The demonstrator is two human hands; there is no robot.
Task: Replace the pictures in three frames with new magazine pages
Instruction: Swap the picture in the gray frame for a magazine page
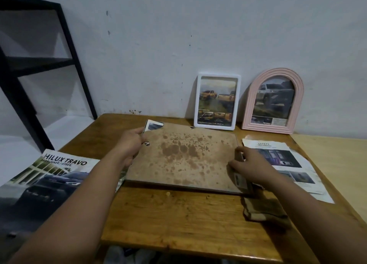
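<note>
A large frame (184,156) lies face down on the wooden table (178,220), its stained brown backing board up. My left hand (132,142) grips the frame's left edge near a small metal clip, where a page corner (154,126) sticks out. My right hand (251,167) rests with fingers spread on the frame's right edge. A white rectangular frame (217,100) and a pink arched frame (273,100) lean against the wall behind, each holding a truck picture. A truck magazine (45,184) lies at the left, and loose magazine pages (286,164) lie at the right.
A brown cloth (264,210) lies at the table's front right, below my right wrist. A black metal shelf (35,69) stands at the left against the white wall. A lighter tabletop (337,164) adjoins on the right.
</note>
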